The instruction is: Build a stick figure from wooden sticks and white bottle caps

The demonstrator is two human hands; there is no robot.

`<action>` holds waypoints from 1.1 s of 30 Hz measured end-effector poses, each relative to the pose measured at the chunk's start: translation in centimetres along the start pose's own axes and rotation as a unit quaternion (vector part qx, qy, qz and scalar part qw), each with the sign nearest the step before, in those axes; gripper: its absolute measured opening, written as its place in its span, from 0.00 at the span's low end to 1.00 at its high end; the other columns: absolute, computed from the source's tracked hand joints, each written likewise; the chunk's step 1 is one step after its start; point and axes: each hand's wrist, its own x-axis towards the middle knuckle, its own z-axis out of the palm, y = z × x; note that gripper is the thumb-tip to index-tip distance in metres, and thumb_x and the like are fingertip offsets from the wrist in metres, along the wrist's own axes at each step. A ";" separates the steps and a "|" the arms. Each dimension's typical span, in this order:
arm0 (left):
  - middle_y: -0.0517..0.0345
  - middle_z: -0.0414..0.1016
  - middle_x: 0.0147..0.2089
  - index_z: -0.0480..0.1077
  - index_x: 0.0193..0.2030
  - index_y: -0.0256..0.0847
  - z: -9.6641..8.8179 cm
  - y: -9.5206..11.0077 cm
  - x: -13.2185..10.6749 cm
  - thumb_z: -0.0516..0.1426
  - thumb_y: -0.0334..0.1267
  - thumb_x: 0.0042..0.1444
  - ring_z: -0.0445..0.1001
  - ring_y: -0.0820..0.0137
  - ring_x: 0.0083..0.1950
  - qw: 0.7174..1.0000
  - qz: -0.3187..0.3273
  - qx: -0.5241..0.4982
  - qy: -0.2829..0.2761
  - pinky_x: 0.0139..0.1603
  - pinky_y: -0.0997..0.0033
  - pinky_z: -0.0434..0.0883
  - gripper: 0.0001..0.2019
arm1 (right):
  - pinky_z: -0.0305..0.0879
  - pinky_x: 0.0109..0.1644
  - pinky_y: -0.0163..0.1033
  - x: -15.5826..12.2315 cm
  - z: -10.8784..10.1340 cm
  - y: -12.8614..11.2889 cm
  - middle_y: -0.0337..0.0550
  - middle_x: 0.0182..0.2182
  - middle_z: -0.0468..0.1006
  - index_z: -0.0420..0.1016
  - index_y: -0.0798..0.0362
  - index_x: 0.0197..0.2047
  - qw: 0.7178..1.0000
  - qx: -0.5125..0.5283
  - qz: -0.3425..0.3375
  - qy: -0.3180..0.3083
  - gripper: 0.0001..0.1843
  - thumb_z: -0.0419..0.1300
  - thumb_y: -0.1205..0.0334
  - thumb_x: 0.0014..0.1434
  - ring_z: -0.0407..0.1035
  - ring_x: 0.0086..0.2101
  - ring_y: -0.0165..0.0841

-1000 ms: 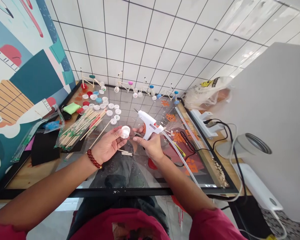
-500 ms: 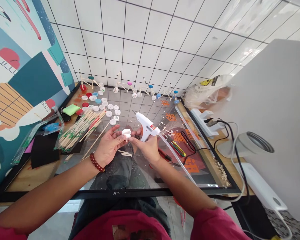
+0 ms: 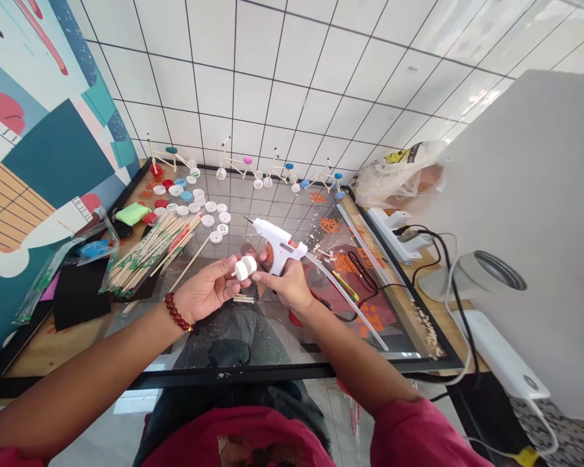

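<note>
Between the fingers of my left hand (image 3: 213,285) is a pair of white bottle caps (image 3: 245,267), standing side by side on edge. My right hand (image 3: 288,283) is closed round the handle of a white hot glue gun (image 3: 278,244), its nozzle pointing up and left. A long clear glue stick (image 3: 350,301) sticks out of the gun's rear. The right thumb lies close to the caps; whether it touches them I cannot tell. A few short stick pieces (image 3: 244,298) lie on the glass tabletop below my hands.
Bundled wooden chopsticks (image 3: 143,256) and loose bottle caps (image 3: 207,220) lie at the left. Small stick-and-cap bicycles (image 3: 279,174) line the back edge. A yellow cutter (image 3: 345,285), black cable (image 3: 365,272) and power strip (image 3: 400,233) are at the right.
The white caps have turned from lying flat, one over the other, to standing on edge side by side. Both hands have shifted slightly; the glue gun stays in the right hand.
</note>
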 end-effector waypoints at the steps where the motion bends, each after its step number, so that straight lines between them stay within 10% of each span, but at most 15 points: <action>1: 0.51 0.82 0.32 0.76 0.48 0.31 0.0 -0.1 0.0 0.59 0.30 0.65 0.82 0.70 0.28 1.000 -0.001 0.003 0.000 0.25 0.81 0.78 0.08 | 0.75 0.52 0.47 0.0 0.1 -0.1 0.36 0.36 0.71 0.69 0.48 0.39 1.000 -0.003 0.004 -0.002 0.27 0.80 0.57 0.43 0.75 0.42 0.37; 7: 0.51 0.82 0.37 0.73 0.49 0.35 -0.3 -0.2 -0.1 0.67 0.35 0.58 0.83 0.68 0.31 0.999 0.027 0.043 0.013 0.29 0.74 0.80 0.14 | 0.75 0.45 0.43 0.2 0.2 -0.6 0.34 0.32 0.70 0.68 0.49 0.36 1.000 0.005 0.016 0.002 0.28 0.81 0.57 0.39 0.73 0.36 0.33; 12: 0.57 0.77 0.45 0.66 0.59 0.44 -0.4 -0.6 0.0 0.75 0.31 0.40 0.80 0.68 0.42 0.962 0.223 0.157 0.024 0.41 0.67 0.82 0.38 | 0.73 0.50 0.43 0.4 0.1 -0.7 0.33 0.32 0.70 0.68 0.49 0.35 0.999 0.009 0.016 0.039 0.25 0.80 0.59 0.41 0.74 0.39 0.34; 18: 0.51 0.74 0.54 0.60 0.68 0.49 -1.5 -1.4 0.4 0.73 0.31 0.44 0.77 0.65 0.51 0.762 0.495 0.417 0.028 0.53 0.60 0.79 0.45 | 0.72 0.50 0.43 0.4 0.5 -0.6 0.33 0.32 0.69 0.68 0.49 0.35 0.997 -0.010 0.020 0.069 0.25 0.79 0.58 0.41 0.71 0.36 0.32; 23: 0.53 0.78 0.49 0.52 0.75 0.52 -2.4 -1.8 0.5 0.67 0.29 0.53 0.78 0.64 0.50 0.625 0.580 0.522 0.007 0.58 0.55 0.77 0.46 | 0.72 0.49 0.42 0.3 0.7 -0.6 0.33 0.32 0.68 0.68 0.48 0.35 0.997 -0.014 0.027 0.069 0.25 0.79 0.58 0.42 0.71 0.36 0.32; 33: 0.55 0.76 0.48 0.59 0.70 0.47 -1.2 -1.9 0.3 0.67 0.29 0.51 0.80 0.67 0.47 0.757 0.504 0.415 0.007 0.52 0.62 0.80 0.41 | 0.72 0.48 0.42 0.4 0.8 -0.7 0.34 0.32 0.70 0.67 0.49 0.34 0.997 -0.006 0.035 0.070 0.25 0.79 0.55 0.41 0.72 0.37 0.33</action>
